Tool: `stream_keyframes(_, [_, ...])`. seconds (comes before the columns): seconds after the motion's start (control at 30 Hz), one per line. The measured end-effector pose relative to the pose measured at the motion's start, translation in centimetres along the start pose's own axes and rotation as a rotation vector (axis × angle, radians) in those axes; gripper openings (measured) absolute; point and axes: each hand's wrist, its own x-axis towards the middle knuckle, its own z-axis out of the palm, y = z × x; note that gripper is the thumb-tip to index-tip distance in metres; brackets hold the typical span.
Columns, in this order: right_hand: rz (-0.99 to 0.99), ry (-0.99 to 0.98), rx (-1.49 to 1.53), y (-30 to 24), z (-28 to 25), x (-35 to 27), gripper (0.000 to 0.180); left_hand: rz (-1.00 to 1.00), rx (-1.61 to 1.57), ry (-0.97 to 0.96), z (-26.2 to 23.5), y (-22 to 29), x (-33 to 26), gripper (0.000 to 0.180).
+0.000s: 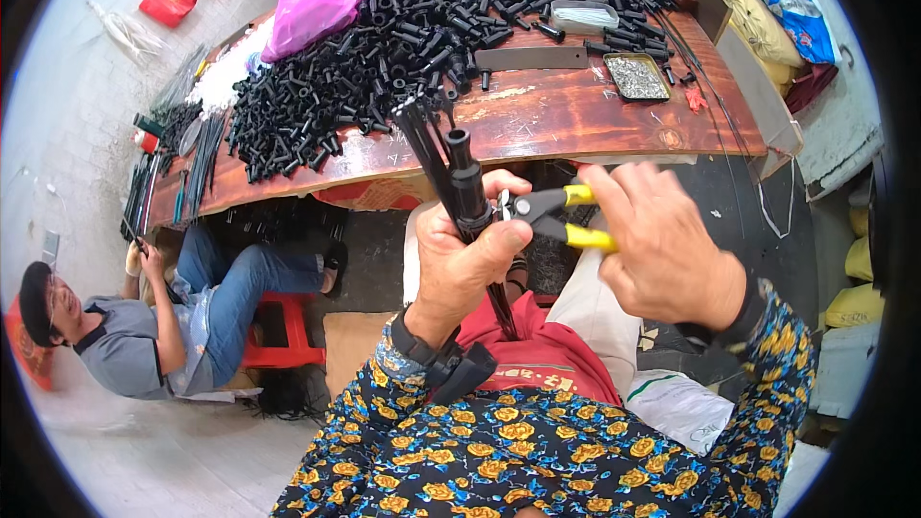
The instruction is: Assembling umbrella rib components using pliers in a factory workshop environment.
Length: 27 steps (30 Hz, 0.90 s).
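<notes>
My left hand (460, 254) grips a black plastic tube (464, 177) together with a bundle of black cable ties (422, 139) that sticks up above my fist and hangs down below it. My right hand (662, 249) holds yellow-handled cutters (556, 216), and their jaws meet the tube just beside my left thumb. Both hands are raised in front of the near edge of the wooden table (576, 120).
A large heap of black tubes (403, 48) covers the table, with a pink bag (309, 2), a small metal tray of parts (636, 77) and a flat metal plate (532, 58). Another person (144, 326) sits on a red stool (278, 331) at the left.
</notes>
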Motion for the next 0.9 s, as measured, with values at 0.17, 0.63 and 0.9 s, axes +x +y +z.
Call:
stream_keyframes(0.17, [-0.29, 0.468, -0.279, 2.6, -0.2, 0.5, 0.061, 0.036, 0.042, -0.054, -0.2, -0.3, 1.4, 0.074])
stream_keyframes(0.63, [-0.126, 0.131, -0.196, 0.5, -2.0, -0.4, 0.065, -0.028, -0.021, 0.025, 0.8, 0.3, -0.3, 0.06])
stream_keyframes(0.9, [-0.206, -0.108, 0.288, 4.1, -0.7, 0.2, 0.042, 0.08, -0.022, -0.115, 0.7, -0.5, 0.0, 0.089])
